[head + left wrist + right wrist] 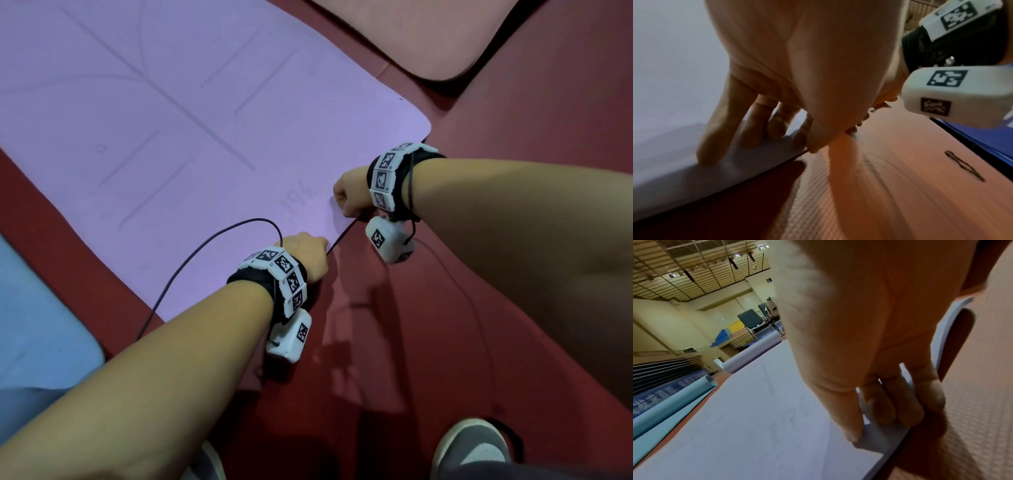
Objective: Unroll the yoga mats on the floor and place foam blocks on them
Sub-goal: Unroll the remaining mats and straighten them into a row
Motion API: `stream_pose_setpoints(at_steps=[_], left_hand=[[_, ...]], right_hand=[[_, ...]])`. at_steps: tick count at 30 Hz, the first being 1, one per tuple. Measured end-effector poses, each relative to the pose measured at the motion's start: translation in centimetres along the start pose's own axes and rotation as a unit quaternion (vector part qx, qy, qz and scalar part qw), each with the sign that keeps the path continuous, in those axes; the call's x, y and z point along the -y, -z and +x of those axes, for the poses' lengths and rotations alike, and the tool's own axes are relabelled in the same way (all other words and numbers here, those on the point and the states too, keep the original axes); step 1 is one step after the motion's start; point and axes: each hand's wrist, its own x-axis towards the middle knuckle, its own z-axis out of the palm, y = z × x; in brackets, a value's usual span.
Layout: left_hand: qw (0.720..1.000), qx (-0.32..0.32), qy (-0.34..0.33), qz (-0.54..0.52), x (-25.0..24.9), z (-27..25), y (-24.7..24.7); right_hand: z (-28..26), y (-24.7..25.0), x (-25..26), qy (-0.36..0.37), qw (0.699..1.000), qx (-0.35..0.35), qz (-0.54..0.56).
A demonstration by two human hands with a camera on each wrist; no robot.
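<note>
Hands — left hand (306, 253) and right hand (350, 196) — both pinch the purple mat's (178, 113) near edge.

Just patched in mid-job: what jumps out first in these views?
The big purple mat spread over the red floor, with the left hand and the right hand both gripping its near edge, lifted slightly. A blue mat lies at far left, a pink mat at top right.

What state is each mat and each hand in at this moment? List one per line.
Purple mat: unrolled, near edge lifted off the floor.
Left hand: grips the purple mat's near edge.
Right hand: grips that edge too.
Blue mat: lying flat here.
Pink mat: lying flat.
</note>
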Motion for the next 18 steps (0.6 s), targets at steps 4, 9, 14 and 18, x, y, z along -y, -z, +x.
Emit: stream_pose_setpoints(at_steps=[4, 9, 14, 18], left_hand=[[1.000, 0.005, -0.001, -0.015, 0.1, 0.0, 0.1], [0.997, 0.014, 0.002, -0.080, 1.2, -0.4, -0.1], [0.965, -0.011, 0.051, -0.258, 2.4, -3.3, -1.1], [0.948, -0.032, 0.106, -0.300, 3.3, -8.1, -0.7]], right_hand=[[0.0, 0.2, 0.3, -0.013, 1.000, -0.004, -0.003], [0.1, -0.3, 1.0, -0.052, 0.998, -0.019, -0.028], [-2.0, -3.4, 3.5, -0.146, 0.981, -0.116, 0.047], [-5.1, -5.2, 6.1, -0.175, 0.956, -0.165, 0.170]])
